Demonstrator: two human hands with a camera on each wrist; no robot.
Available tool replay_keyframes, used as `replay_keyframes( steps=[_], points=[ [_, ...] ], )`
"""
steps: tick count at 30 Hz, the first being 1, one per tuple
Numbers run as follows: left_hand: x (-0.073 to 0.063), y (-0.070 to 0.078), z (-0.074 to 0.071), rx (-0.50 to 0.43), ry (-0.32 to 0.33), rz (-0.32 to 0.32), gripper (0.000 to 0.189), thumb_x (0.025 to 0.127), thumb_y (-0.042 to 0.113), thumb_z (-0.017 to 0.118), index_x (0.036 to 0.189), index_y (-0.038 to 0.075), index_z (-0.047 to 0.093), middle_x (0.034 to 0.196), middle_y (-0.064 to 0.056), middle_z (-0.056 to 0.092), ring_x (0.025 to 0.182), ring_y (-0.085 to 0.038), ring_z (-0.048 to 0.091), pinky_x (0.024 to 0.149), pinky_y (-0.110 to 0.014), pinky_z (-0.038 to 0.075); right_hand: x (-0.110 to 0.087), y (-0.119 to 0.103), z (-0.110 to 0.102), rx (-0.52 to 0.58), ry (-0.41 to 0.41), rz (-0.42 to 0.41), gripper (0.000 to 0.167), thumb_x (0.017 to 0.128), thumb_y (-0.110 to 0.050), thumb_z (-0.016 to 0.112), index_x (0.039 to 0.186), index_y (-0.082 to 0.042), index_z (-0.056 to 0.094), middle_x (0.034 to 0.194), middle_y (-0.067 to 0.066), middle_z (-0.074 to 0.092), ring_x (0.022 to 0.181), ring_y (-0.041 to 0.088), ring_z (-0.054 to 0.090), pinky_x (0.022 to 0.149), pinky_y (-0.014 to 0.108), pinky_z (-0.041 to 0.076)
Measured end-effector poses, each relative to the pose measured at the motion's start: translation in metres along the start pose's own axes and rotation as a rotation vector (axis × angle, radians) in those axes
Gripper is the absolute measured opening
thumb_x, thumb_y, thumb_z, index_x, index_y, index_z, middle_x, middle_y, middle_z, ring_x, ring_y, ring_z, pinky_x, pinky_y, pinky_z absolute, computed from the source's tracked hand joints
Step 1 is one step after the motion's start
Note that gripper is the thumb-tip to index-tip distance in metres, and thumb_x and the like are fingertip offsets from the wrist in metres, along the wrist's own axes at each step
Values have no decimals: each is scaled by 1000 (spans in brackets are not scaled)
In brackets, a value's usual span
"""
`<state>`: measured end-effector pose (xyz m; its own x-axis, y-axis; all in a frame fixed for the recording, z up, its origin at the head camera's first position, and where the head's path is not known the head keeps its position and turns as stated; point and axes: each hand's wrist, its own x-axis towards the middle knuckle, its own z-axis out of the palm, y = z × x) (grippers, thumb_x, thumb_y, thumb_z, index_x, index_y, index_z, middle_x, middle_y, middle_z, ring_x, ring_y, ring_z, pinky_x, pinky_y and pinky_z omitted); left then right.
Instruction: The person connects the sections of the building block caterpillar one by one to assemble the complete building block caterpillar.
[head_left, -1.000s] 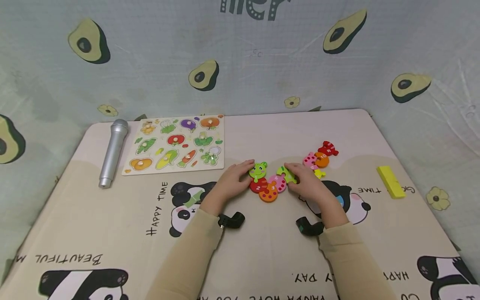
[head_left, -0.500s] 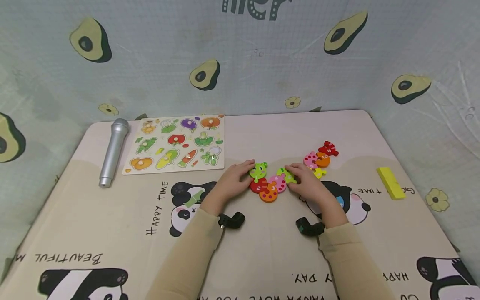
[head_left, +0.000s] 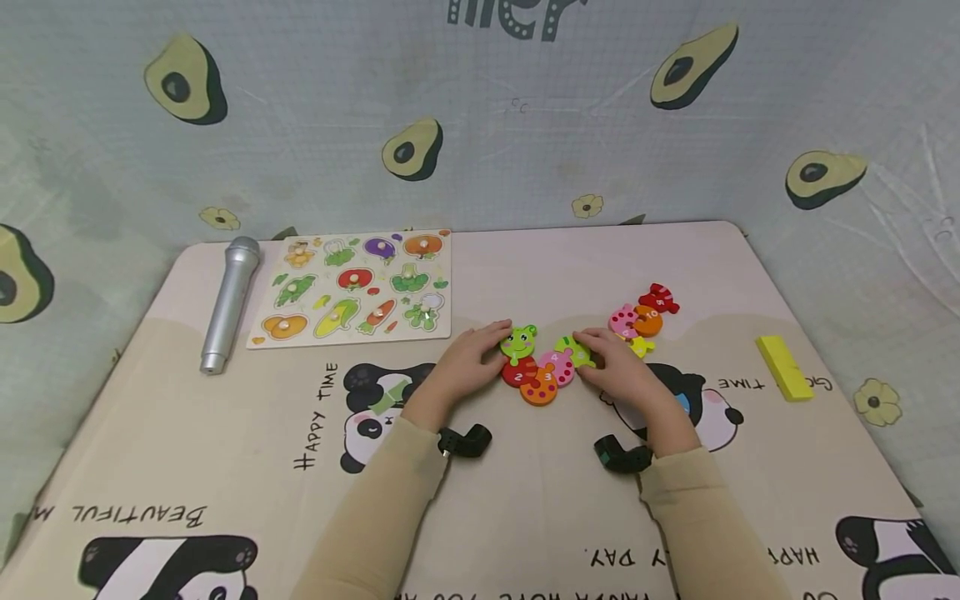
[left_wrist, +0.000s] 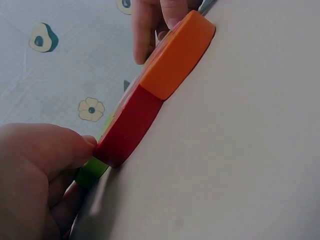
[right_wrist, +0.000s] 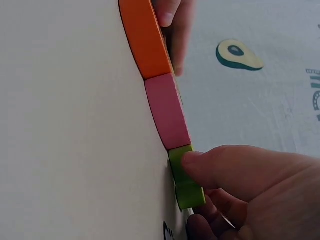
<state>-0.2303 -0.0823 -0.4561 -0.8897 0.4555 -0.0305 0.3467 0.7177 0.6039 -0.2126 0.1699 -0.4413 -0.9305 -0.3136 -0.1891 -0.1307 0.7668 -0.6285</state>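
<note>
A row of wooden caterpillar puzzle pieces lies joined in a curve on the table between the two hands. At its left end is a green smiling head piece [head_left: 519, 342], then a red [head_left: 517, 372], an orange [head_left: 540, 388] and a pink piece [head_left: 557, 367]. A green piece [head_left: 573, 350] ends the row on the right. My left hand [head_left: 467, 364] holds the head end; in the left wrist view its thumb [left_wrist: 82, 145] lies at the red-green joint. My right hand [head_left: 618, 367] pinches the green end piece, its thumb [right_wrist: 210, 167] on the near side in the right wrist view.
More puzzle pieces, red [head_left: 659, 298], orange [head_left: 647, 321], pink [head_left: 622, 322] and yellow [head_left: 641, 347], lie beyond the right hand. A yellow block [head_left: 783, 368] is farther right. A vegetable peg board [head_left: 352, 292] and a silver toy microphone [head_left: 229, 307] lie at the back left.
</note>
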Motion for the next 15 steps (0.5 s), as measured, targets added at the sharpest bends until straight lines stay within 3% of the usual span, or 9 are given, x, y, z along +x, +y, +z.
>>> replay_keyframes(
  steps=[6, 15],
  points=[
    [0, -1, 0, -6, 11, 9, 47, 91, 25, 49, 137, 16, 43, 145, 6, 35, 135, -13, 30, 115, -35, 18, -11, -9, -18, 1, 25, 2, 59, 87, -16, 57, 140, -8, 33, 142, 15, 33, 125, 35, 39, 102, 54, 34],
    [0, -1, 1, -1, 13, 15, 47, 91, 25, 49, 137, 16, 43, 145, 6, 36, 135, -14, 31, 115, -35, 19, -47, 8, -62, 33, 195, 49, 58, 90, -21, 54, 141, -7, 30, 143, 22, 28, 122, 41, 37, 98, 57, 36]
  ],
)
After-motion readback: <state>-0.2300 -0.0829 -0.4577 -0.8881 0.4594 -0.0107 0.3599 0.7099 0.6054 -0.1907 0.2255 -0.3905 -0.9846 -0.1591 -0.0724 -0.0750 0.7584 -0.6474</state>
